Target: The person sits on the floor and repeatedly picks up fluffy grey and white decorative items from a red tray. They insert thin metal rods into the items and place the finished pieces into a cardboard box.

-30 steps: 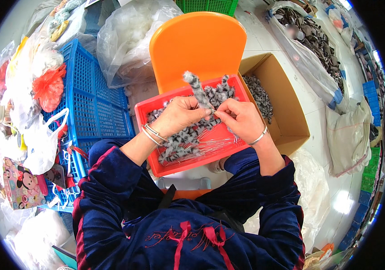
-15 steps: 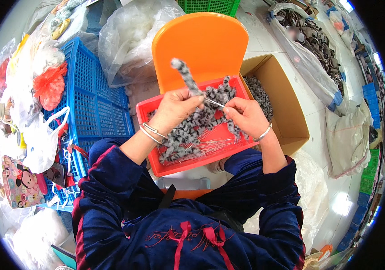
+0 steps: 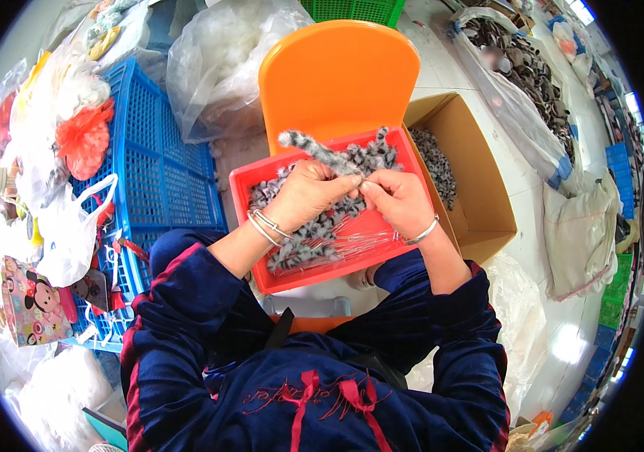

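Above the red tray [image 3: 262, 179], my left hand [image 3: 308, 194] and right hand [image 3: 399, 200] pinch one grey spotted fuzzy strip [image 3: 318, 149]; brown cardboard box [image 3: 480, 202] just right.

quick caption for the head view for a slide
Both hands, left hand and right hand, pinch a grey spotted fuzzy strip over a red tray of similar strips.

An orange plastic chair [image 3: 337, 71] stands in front of me, with an open cardboard box [image 3: 480, 188] just to its right. To my left lies a blue plastic crate [image 3: 152, 162] beside a red-orange bag [image 3: 85, 139], and clear plastic bags [image 3: 216, 60] bulge beyond it.
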`<state>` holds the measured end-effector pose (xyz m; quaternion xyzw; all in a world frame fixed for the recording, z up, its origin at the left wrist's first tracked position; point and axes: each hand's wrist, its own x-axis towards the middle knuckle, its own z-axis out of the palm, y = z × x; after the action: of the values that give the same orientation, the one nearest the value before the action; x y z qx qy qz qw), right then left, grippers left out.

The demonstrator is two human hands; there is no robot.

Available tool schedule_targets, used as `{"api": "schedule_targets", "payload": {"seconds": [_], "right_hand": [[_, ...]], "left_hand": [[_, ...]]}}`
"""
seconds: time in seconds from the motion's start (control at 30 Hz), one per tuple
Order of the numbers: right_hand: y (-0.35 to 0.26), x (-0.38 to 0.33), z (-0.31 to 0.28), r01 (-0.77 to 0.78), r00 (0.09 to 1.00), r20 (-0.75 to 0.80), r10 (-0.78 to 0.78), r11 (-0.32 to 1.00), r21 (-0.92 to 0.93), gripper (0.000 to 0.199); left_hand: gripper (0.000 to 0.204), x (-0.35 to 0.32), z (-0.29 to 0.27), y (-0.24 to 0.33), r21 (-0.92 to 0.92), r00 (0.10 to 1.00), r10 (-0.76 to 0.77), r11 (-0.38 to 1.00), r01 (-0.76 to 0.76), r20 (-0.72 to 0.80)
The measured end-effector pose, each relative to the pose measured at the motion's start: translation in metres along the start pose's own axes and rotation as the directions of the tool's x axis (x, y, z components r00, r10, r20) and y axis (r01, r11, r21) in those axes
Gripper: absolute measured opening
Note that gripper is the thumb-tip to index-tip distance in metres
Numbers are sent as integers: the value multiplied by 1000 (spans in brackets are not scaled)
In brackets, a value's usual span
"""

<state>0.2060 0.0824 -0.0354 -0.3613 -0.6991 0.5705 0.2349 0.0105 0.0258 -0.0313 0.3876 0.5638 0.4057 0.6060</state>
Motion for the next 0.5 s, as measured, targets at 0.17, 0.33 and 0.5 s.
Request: {"api": "schedule_targets", "payload": {"seconds": [0.17, 0.33, 0.5], "right_hand": [[-10, 2, -17, -145, 989, 37, 143, 987, 74, 15], [-8, 1, -18, -111, 994, 28, 109, 990, 89, 14], [-4, 4, -4, 37, 999, 36, -39, 998, 54, 15]], "left_hand": [[20, 5, -21, 7, -193, 995, 72, 977, -85, -73], [22, 4, -21, 6, -222, 997, 64, 973, -72, -42], [22, 1, 3, 1, -97, 999, 37, 995, -35, 14]]}}
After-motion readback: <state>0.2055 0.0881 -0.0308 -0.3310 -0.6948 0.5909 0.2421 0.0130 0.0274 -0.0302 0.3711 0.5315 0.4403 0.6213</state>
